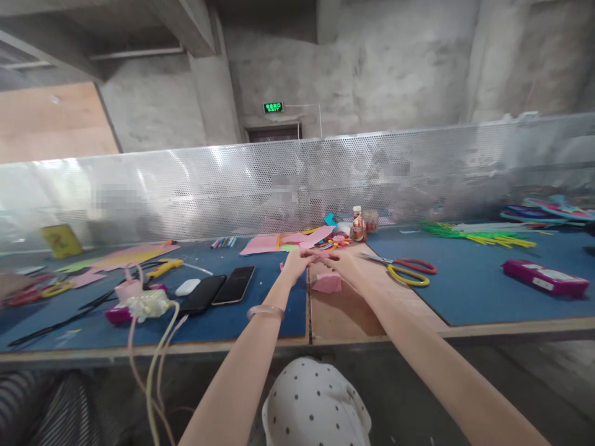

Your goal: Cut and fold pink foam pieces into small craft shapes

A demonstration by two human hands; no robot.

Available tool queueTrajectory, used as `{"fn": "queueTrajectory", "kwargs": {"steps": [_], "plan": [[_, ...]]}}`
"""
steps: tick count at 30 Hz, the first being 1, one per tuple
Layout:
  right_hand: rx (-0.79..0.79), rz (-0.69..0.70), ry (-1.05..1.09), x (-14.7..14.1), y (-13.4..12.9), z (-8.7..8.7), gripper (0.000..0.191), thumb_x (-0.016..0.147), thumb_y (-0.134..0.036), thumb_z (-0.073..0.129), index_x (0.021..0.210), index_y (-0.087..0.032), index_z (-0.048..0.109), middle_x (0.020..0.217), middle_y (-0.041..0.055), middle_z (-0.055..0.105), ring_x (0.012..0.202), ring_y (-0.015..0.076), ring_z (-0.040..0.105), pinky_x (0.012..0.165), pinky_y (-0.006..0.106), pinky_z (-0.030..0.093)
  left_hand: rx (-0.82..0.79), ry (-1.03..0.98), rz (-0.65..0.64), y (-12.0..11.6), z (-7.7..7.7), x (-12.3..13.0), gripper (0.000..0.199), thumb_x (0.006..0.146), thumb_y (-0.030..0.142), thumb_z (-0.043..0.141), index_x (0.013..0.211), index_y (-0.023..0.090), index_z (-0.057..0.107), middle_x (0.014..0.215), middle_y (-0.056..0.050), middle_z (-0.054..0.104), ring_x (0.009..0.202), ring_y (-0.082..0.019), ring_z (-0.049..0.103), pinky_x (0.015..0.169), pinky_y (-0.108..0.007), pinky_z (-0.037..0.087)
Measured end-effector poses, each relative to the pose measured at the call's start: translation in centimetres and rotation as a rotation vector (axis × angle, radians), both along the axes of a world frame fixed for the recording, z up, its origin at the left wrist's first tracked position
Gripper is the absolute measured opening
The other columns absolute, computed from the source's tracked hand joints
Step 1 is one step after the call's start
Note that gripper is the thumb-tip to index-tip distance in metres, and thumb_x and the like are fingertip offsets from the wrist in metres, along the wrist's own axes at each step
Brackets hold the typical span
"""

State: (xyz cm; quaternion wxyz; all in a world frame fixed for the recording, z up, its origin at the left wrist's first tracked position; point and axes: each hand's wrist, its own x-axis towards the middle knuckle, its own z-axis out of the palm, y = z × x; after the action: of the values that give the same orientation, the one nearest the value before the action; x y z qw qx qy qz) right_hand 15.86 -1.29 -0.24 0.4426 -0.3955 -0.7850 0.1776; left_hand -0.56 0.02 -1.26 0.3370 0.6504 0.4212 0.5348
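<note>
My left hand [300,261] and my right hand [344,265] meet fingertip to fingertip above the bare wooden strip [344,316] of the table. Both are closed in a pinch at a small pink bit that looks like paper [327,254]; the fingers hide most of it. Just below them lies a crumpled or cut pink paper scrap [327,283]. To the right of my right hand rest scissors [409,270] with one red and one yellow handle loop. Behind the hands are pink paper sheets [260,244] and a colourful flower-like piece [339,240].
Two phones [233,285], a white case [187,287], a power strip with cables [147,305] and a yellow-handled tool [165,268] lie left. A small bottle [357,224] stands behind. Green and yellow stems [478,233] and a purple packet [545,277] lie right. A perforated metal panel [209,192] closes the back.
</note>
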Motion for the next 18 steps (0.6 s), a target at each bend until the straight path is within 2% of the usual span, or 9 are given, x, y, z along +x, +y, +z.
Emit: {"fn": "queueTrajectory", "kwargs": {"steps": [4, 8, 12, 18], "plan": [[-0.020, 0.011, 0.006, 0.3, 0.8, -0.3, 0.031, 0.071, -0.045, 0.054, 0.072, -0.016, 0.065, 0.058, 0.0020, 0.058, 0.060, 0.0149, 0.050, 0.054, 0.023, 0.035, -0.011, -0.005, -0.023, -0.5, 0.3, 0.3, 0.019, 0.066, 0.029, 0.064, 0.074, 0.012, 0.066, 0.065, -0.003, 0.063, 0.064, -0.012, 0.055, 0.057, -0.021, 0.041], [-0.044, 0.037, 0.027, 0.1, 0.2, 0.0, 0.034, 0.072, -0.046, 0.051, 0.064, -0.014, 0.060, 0.055, 0.0014, 0.054, 0.056, 0.0123, 0.045, 0.052, 0.022, 0.033, -0.037, -0.001, -0.026, -0.6, 0.5, 0.4, 0.019, 0.065, 0.029, 0.065, 0.074, 0.012, 0.066, 0.062, -0.002, 0.062, 0.062, -0.011, 0.054, 0.056, -0.021, 0.040], [-0.061, 0.074, 0.066, 0.1, -0.4, -0.2, 0.040, 0.071, -0.051, 0.051, 0.059, -0.013, 0.056, 0.052, -0.0007, 0.047, 0.051, 0.0094, 0.039, 0.048, 0.021, 0.030, -0.028, 0.011, -0.039, 0.1, -0.1, 0.2, 0.024, 0.065, 0.032, 0.065, 0.078, 0.012, 0.067, 0.064, -0.003, 0.063, 0.061, -0.012, 0.055, 0.056, -0.022, 0.042], [-0.131, 0.106, 0.161, 0.2, 0.8, -0.9, 0.043, 0.067, -0.054, 0.055, 0.059, -0.012, 0.058, 0.052, 0.0004, 0.049, 0.051, 0.0100, 0.042, 0.047, 0.022, 0.034, -0.032, 0.008, -0.052, 1.1, -0.9, -0.2, 0.025, 0.063, 0.032, 0.067, 0.077, 0.012, 0.066, 0.069, -0.004, 0.064, 0.065, -0.013, 0.057, 0.059, -0.023, 0.044]]}}
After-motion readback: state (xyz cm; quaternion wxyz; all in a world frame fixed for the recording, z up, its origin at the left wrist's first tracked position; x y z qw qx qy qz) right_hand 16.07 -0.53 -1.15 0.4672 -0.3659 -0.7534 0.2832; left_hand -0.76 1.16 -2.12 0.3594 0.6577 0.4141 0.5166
